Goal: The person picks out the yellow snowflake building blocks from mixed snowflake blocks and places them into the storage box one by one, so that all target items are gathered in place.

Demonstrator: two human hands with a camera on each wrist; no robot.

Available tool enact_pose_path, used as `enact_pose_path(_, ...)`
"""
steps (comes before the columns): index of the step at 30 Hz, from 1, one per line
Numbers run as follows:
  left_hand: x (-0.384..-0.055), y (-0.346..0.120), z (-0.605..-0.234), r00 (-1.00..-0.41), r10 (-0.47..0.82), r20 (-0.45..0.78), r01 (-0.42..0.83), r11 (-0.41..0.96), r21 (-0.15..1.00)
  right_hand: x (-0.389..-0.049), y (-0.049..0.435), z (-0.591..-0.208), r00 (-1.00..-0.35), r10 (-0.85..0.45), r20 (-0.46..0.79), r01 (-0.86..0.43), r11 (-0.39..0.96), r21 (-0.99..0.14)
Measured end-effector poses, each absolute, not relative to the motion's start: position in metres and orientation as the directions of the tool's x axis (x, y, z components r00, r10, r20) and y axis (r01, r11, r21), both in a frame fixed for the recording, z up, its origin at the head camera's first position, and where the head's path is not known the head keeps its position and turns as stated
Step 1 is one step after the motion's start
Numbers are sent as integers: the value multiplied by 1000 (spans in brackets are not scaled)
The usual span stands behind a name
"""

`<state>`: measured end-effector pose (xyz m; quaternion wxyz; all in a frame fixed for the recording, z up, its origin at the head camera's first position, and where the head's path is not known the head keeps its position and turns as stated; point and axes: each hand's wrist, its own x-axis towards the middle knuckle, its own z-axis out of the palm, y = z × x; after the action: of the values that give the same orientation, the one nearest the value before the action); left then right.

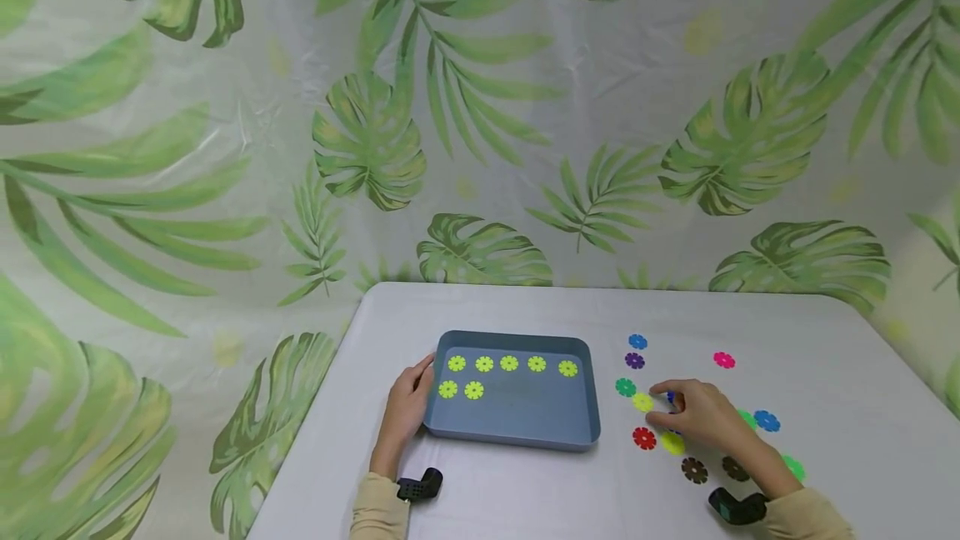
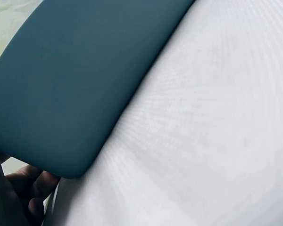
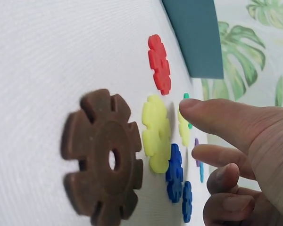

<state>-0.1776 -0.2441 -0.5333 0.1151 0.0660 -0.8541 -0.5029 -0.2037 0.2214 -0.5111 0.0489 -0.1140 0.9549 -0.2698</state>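
A blue-grey tray [image 1: 517, 436] stands on the table with several yellow flower-shaped discs [image 1: 474, 391] in two rows inside. My left hand [image 1: 408, 398] grips its left wall; in the left wrist view the curled fingers [image 2: 35, 183] sit by the tray's corner, partly hidden. To the right of the tray, my right hand [image 1: 701, 413] hovers, thumb and index finger parted around a yellow disc [image 1: 642, 402]. Nothing is visibly pinched. Close by lie a red disc [image 1: 644, 438], a second yellow disc [image 1: 672, 442] and blue discs [image 3: 174, 174] partly under the hand.
More loose discs surround the right hand: green [image 1: 626, 387], purple [image 1: 634, 361], light blue [image 1: 637, 342], pink [image 1: 723, 360] and brown [image 1: 694, 470]. The white table [image 1: 510, 490] ends at a leaf-patterned backdrop [image 1: 480, 148].
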Motion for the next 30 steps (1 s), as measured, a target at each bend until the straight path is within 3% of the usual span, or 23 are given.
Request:
enact_pose_path(15, -178, -245, -535, -964, -228, 133, 5, 489, 872, -208, 214, -514, -976, -214, -46, -158, 838, -523)
enact_pose_path(30, -178, -245, -535, -964, -230, 131, 5, 478, 878, -210, 212, -517, -974, -227, 21, -204, 829, -521)
